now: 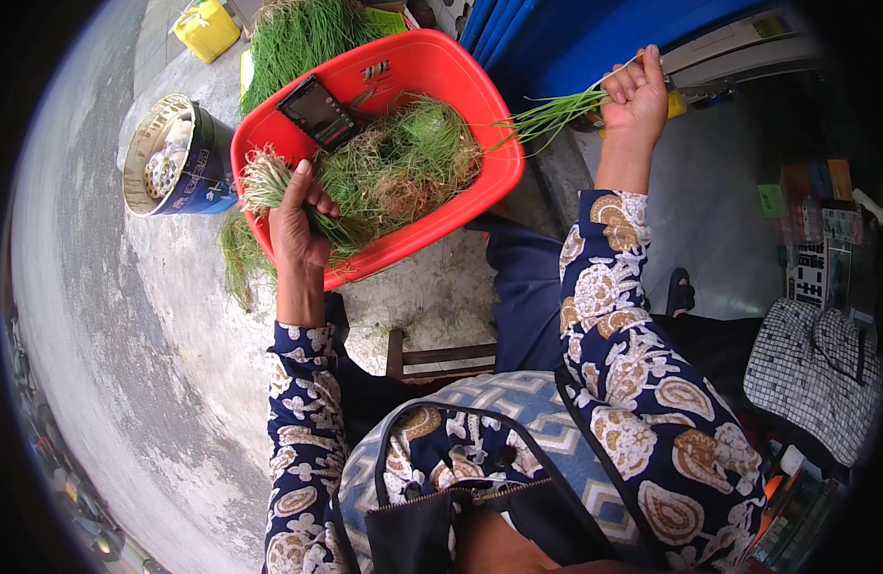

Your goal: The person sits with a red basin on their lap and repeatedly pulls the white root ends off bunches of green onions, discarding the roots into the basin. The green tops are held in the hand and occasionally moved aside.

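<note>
My left hand (301, 222) grips a thick bunch of chives (263, 176), its pale root ends pointing up and away over the near left rim of a red plastic basin (509, 154). Out to the right, past the basin, my right hand (639, 90) is raised and closed around a thin bundle of green chives (549, 118). Their green tips hang toward the basin's right rim. Inside the basin lies a tangled heap of green and brown chive trimmings (412, 161). A phone in a dark case (318, 111) leans against the inner far left wall.
A large pile of chives (308, 46) lies beyond the basin, near a yellow jerrycan (206, 30). To the left stands a dark blue bucket (204, 168) with things inside. Loose greens (244, 258) lie on the concrete. A wooden stool (441, 355) is below; a checkered bag (807, 373) sits right.
</note>
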Motion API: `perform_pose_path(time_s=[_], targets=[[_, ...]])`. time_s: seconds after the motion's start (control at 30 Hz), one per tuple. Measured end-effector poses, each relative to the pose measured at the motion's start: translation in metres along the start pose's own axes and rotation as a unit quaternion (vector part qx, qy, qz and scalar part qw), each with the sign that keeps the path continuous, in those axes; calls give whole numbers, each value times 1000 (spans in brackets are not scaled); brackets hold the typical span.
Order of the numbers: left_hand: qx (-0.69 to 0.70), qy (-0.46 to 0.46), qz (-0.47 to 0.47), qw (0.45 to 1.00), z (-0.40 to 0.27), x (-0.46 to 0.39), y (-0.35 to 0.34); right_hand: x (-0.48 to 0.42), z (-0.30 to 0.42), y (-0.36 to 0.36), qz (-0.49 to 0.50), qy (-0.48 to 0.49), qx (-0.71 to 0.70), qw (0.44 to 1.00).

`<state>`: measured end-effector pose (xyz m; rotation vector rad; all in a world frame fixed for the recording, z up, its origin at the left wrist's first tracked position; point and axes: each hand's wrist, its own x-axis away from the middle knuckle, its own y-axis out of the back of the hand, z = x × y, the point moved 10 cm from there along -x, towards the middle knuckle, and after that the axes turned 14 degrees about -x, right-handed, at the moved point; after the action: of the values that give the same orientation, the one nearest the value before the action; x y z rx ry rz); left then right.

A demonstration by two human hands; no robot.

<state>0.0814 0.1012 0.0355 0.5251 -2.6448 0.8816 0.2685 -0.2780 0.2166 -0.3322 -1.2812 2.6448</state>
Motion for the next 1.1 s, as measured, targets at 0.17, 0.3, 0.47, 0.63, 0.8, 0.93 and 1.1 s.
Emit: perform_pose_path(time_s=[0.17,0.3,0.47,0.63,0.8,0.93,1.1], targets=[[5,31,41,999,17,7,-35,5,-16,-18,38,-42,3,998],[-6,25,48,999,25,7,-48,4,-24,-21,64,-75,-25,995],[18,-11,9,1000,13,1,-34,13,-46,-31,86,-159,-46,982],[61,-7,-36,997,8,-5,-5,30,-81,-48,174,-334,-153,914],[71,3,-52,996,10,-3,10,33,-87,-51,173,-330,-151,916],[31,29,-13,999,14,6,-9,42,-97,-59,127,-309,-162,928],[-30,20,33,999,13,13,-44,92,-151,-69,123,-470,-194,852]])
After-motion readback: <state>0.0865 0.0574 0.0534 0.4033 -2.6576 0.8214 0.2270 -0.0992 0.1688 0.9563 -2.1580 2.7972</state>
